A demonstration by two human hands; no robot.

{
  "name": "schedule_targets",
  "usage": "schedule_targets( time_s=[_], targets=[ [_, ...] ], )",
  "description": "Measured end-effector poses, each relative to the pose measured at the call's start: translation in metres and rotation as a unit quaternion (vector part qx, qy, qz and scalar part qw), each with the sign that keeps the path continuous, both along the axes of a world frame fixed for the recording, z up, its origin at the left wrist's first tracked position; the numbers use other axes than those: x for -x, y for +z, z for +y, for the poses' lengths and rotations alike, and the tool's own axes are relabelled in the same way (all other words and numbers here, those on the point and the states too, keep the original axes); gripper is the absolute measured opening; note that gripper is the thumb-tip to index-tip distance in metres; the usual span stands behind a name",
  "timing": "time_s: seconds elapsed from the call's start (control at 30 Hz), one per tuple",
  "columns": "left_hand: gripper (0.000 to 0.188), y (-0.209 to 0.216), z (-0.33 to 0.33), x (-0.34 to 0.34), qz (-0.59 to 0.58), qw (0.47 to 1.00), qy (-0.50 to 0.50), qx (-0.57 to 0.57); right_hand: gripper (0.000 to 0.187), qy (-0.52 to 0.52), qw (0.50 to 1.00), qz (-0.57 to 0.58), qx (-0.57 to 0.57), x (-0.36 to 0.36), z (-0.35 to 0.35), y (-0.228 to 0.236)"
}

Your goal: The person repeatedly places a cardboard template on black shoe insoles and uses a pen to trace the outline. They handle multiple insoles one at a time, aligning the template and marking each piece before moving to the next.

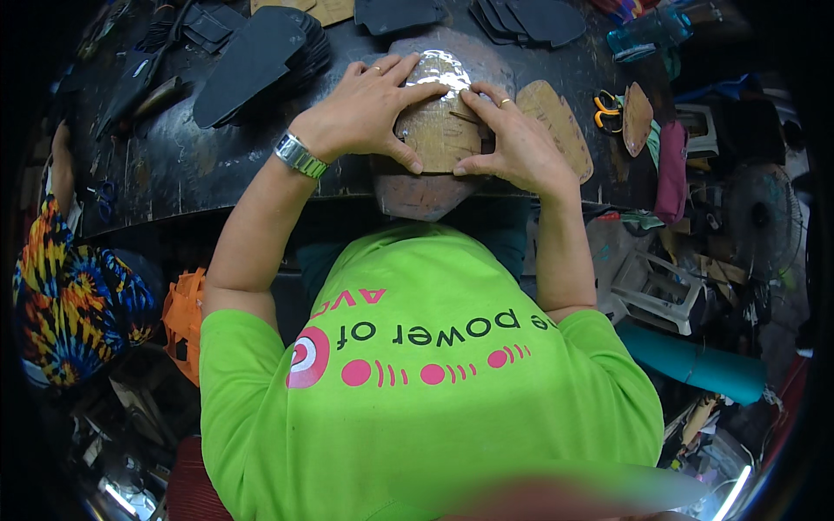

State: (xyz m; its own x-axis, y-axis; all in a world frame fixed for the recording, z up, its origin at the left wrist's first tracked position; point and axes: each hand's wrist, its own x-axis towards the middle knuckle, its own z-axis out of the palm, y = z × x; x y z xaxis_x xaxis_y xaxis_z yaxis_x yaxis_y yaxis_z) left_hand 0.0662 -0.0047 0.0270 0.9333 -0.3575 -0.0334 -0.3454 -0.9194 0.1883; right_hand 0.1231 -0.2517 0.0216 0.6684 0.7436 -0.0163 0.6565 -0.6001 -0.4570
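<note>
A tan, shoe-part-shaped cardboard pattern (439, 143) lies on a worn, rounded board (420, 198). Shiny clear film or tape covers its far part. My left hand (369, 108), with a metal watch on its wrist, holds the pattern from the left; its thumb is at the near left corner and its fingers spread along the far left side. From the right my right hand (519, 143) grips it, thumb at the near edge and forefinger reaching over the top. A thin dark line shows on the pattern beside the right hand. Whatever lies beneath the pattern is hidden.
A black table (165, 187) carries stacked black cut pieces (256, 65), a second tan pattern (556, 130), orange-handled scissors (605, 111) and a blue-green bottle (647, 35). A co-worker's colourful sleeve (82, 304) is at left. Right of me stand a pale stool (660, 291) and a fan (760, 213).
</note>
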Motion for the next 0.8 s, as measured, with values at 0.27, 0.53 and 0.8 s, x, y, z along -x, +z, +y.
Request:
schedule_targets(
  time_s=[0.27, 0.53, 0.8],
  targets=[
    [0.114, 0.016, -0.012, -0.007, 0.038, 0.995, -0.006, -0.090, 0.024, -0.113, 0.889, 0.231, -0.379, -0.023, -0.013, -0.022],
    [0.114, 0.025, -0.020, -0.012, 0.073, 0.993, -0.015, -0.090, 0.019, -0.187, 0.870, 0.267, -0.371, -0.018, -0.026, -0.013],
    [0.113, 0.017, -0.018, -0.012, 0.058, 0.996, -0.026, -0.065, 0.015, -0.089, 0.881, 0.295, -0.358, -0.010, -0.024, -0.013]
  ],
)
